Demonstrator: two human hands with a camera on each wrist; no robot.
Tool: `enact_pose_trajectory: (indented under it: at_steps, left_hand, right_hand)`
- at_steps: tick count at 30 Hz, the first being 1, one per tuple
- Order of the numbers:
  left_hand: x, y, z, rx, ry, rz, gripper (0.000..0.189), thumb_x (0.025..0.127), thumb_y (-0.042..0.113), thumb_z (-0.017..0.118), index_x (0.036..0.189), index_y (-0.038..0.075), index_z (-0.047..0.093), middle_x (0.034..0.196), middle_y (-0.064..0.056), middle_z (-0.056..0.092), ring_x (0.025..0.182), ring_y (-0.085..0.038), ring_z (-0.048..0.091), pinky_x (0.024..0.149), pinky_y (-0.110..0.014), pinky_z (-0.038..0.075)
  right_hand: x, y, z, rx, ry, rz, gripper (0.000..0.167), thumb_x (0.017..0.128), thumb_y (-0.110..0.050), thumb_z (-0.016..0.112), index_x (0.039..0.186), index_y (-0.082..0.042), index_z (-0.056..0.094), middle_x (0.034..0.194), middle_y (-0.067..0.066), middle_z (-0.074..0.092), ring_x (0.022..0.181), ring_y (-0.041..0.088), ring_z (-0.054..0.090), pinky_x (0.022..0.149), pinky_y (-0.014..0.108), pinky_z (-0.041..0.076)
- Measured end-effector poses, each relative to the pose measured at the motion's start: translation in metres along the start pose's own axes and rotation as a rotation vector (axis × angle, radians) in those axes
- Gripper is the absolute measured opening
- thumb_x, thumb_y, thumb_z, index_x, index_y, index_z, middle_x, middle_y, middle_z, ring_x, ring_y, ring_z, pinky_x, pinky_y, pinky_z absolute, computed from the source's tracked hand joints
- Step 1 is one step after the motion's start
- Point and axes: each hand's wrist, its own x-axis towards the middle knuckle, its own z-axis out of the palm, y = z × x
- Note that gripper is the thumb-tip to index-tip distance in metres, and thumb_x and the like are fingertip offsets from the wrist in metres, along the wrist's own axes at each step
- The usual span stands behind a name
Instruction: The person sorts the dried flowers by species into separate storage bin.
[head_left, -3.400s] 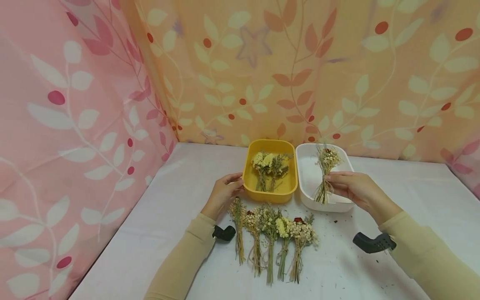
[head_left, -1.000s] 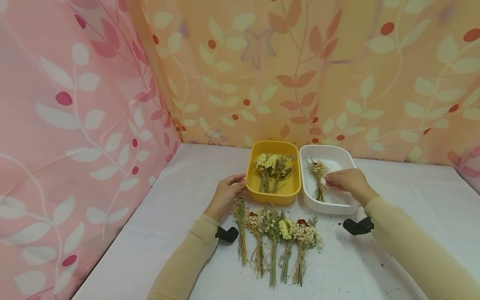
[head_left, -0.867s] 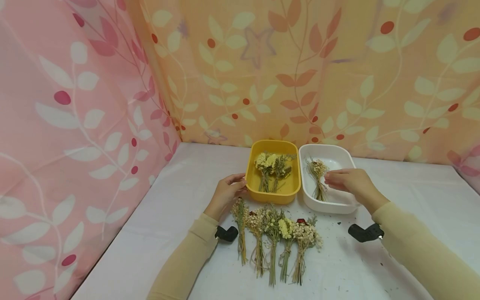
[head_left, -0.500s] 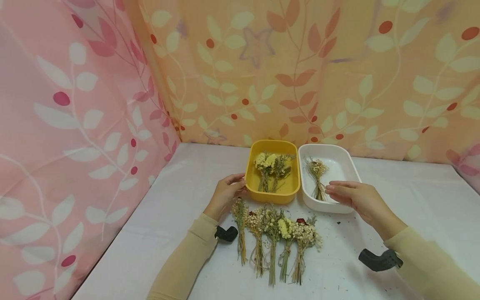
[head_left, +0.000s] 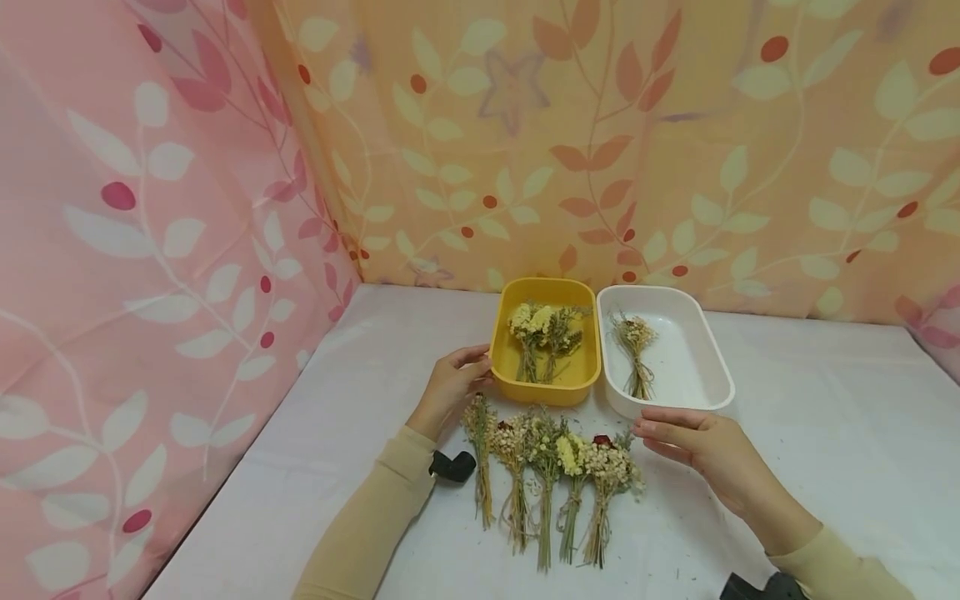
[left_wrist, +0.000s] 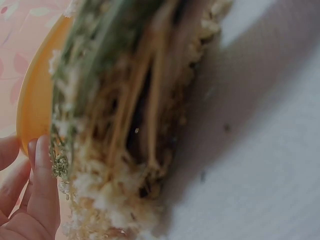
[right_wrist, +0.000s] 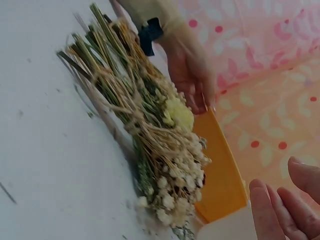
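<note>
My left hand (head_left: pixel 452 385) rests its fingertips against the left side of the yellow bin (head_left: pixel 546 398), fingers loosely extended. In that bin lie two tied bunches of dried flowers with pale yellow heads (head_left: pixel 530 321). A cream-coloured dried bunch (head_left: pixel 637 342) lies in the white bin (head_left: pixel 718 354). My right hand (head_left: pixel 716 454) holds nothing; its relaxed fingers reach left in front of the white bin, near the rightmost bunch with a red bloom (head_left: pixel 603 467). In the right wrist view its fingertips (right_wrist: pixel 265 210) are apart from the bunches.
Several tied dried bunches (head_left: pixel 543 492) lie in a row on the white table (head_left: pixel 405 533) before the bins. The leftmost bunch (left_wrist: pixel 115 150) looms large in the left wrist view. Small plant crumbs dot the table. A patterned curtain (head_left: pixel 450 167) stands behind the bins.
My right hand has lowered the cream-coloured bunch into the white bin and let go, then drawn back toward the front of the table. My left hand stays at the yellow bin.
</note>
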Motion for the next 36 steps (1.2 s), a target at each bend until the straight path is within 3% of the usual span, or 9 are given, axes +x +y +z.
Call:
enact_pose_trajectory:
  at_steps: [6, 15, 22, 29, 36]
  left_hand:
    - [0.001, 0.001, 0.001, -0.005, 0.005, 0.005, 0.038, 0.097, 0.005, 0.063, 0.134, 0.0, 0.06, 0.108, -0.009, 0.062, 0.078, -0.008, 0.067, 0.077, -0.023, 0.063]
    - [0.002, -0.001, 0.001, -0.022, 0.003, -0.026, 0.039, 0.097, 0.004, 0.063, 0.136, 0.001, 0.06, 0.11, -0.009, 0.062, 0.079, -0.007, 0.067, 0.076, -0.02, 0.062]
    - [0.001, 0.001, 0.001, -0.018, 0.0, 0.001, 0.04, 0.097, 0.004, 0.063, 0.136, -0.001, 0.059, 0.11, -0.01, 0.062, 0.078, -0.008, 0.067, 0.076, -0.021, 0.062]
    - [0.001, 0.0, -0.001, -0.001, -0.005, -0.006, 0.04, 0.097, 0.006, 0.063, 0.137, 0.001, 0.059, 0.121, -0.019, 0.061, 0.079, -0.008, 0.067, 0.078, -0.023, 0.062]
    - [0.001, 0.0, -0.001, 0.008, 0.005, 0.002, 0.039, 0.097, 0.007, 0.063, 0.135, 0.002, 0.06, 0.114, -0.012, 0.063, 0.08, -0.007, 0.067, 0.079, -0.024, 0.063]
  right_hand:
    - [-0.01, 0.014, 0.003, 0.027, -0.058, 0.014, 0.04, 0.1, -0.018, 0.062, 0.13, 0.008, 0.061, 0.108, -0.006, 0.076, 0.101, 0.003, 0.071, 0.092, 0.022, 0.059]
    - [-0.022, 0.026, 0.009, -0.029, -0.007, 0.153, 0.042, 0.095, -0.028, 0.068, 0.127, -0.002, 0.067, 0.109, -0.007, 0.076, 0.1, -0.001, 0.07, 0.088, 0.016, 0.058]
    - [-0.027, 0.038, 0.015, 0.086, -0.127, 0.164, 0.049, 0.096, -0.022, 0.067, 0.133, 0.009, 0.058, 0.114, 0.004, 0.075, 0.104, 0.008, 0.072, 0.093, 0.024, 0.059]
    - [-0.031, 0.046, 0.017, 0.119, -0.167, 0.18, 0.051, 0.097, -0.022, 0.065, 0.135, 0.01, 0.054, 0.117, 0.005, 0.074, 0.106, 0.008, 0.071, 0.094, 0.025, 0.058]
    - [-0.034, 0.052, 0.021, 0.176, -0.245, 0.201, 0.045, 0.097, -0.018, 0.064, 0.133, 0.009, 0.056, 0.119, 0.011, 0.072, 0.108, 0.014, 0.071, 0.096, 0.028, 0.058]
